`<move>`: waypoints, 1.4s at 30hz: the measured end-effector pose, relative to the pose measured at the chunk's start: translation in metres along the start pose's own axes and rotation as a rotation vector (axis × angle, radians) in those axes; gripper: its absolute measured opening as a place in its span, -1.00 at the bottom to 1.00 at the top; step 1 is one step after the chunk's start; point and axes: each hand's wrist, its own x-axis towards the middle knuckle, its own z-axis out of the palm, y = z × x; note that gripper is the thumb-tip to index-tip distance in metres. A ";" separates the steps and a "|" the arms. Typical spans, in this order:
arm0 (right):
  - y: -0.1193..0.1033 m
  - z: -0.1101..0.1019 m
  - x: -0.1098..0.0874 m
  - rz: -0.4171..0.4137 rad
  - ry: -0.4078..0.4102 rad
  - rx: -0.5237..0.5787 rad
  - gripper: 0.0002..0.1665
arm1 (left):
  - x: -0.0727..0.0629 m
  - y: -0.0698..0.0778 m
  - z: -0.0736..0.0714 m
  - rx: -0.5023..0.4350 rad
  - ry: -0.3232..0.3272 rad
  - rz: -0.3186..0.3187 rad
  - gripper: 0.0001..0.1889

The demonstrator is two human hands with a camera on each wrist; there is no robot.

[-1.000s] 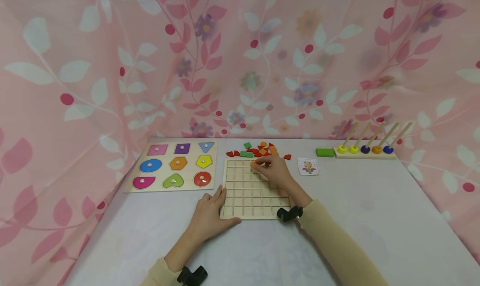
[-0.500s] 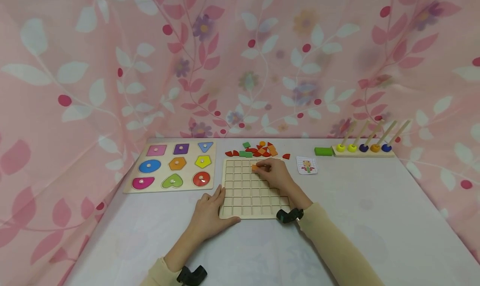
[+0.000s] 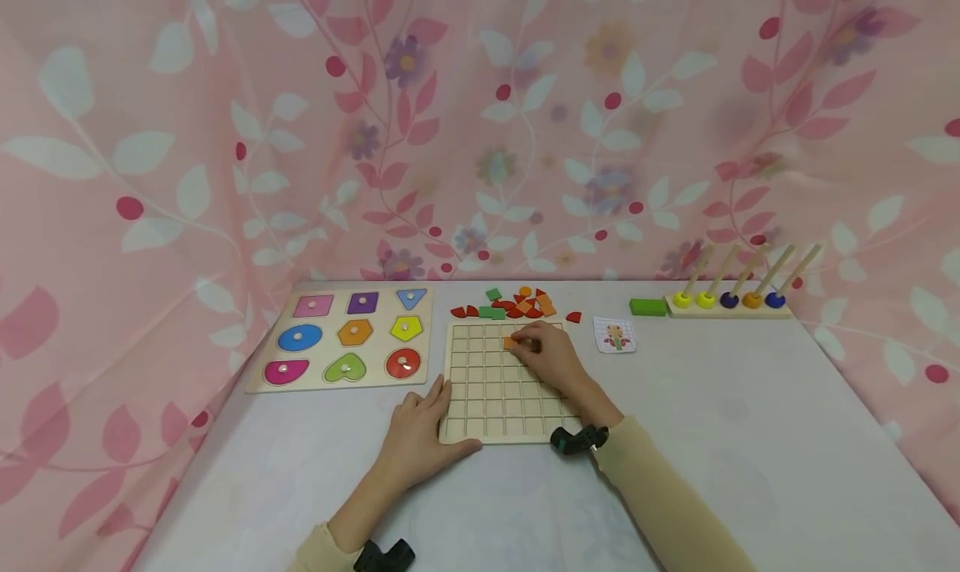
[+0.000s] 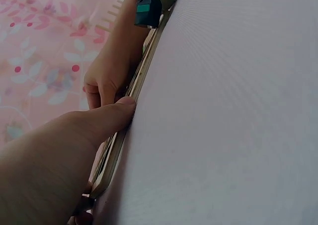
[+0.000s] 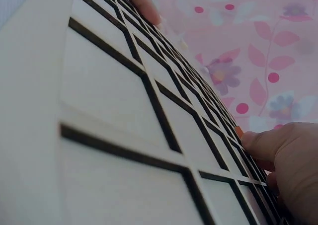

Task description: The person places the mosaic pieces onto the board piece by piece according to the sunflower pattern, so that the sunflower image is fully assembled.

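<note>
A pale wooden grid board (image 3: 491, 405) lies flat on the table. My right hand (image 3: 553, 357) pinches a small orange square tile (image 3: 508, 343) over the board's upper middle cells. In the right wrist view, only an orange sliver of the tile (image 5: 239, 131) shows at the fingertips (image 5: 251, 139). My left hand (image 3: 417, 430) rests at the board's near-left corner, fingers along the left side and thumb against the front edge. The left wrist view shows that thumb (image 4: 117, 113) touching the board's edge (image 4: 144, 66). Some left fingers are hidden there.
Red, orange and green pieces (image 3: 525, 305) lie behind the board. A knobbed shape puzzle (image 3: 262, 380) is at left. To the right are a picture card (image 3: 616, 335), a green block (image 3: 648, 307) and a peg stand with beads (image 3: 727, 312). A floral curtain (image 3: 480, 138) hangs behind.
My right hand has moved the orange tile slightly toward me, from the board's top row to about the second row. The left hand keeps its place at the corner.
</note>
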 end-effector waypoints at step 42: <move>-0.004 -0.025 0.009 0.060 0.104 0.139 -0.70 | -0.003 0.004 -0.004 -0.014 0.000 0.007 0.16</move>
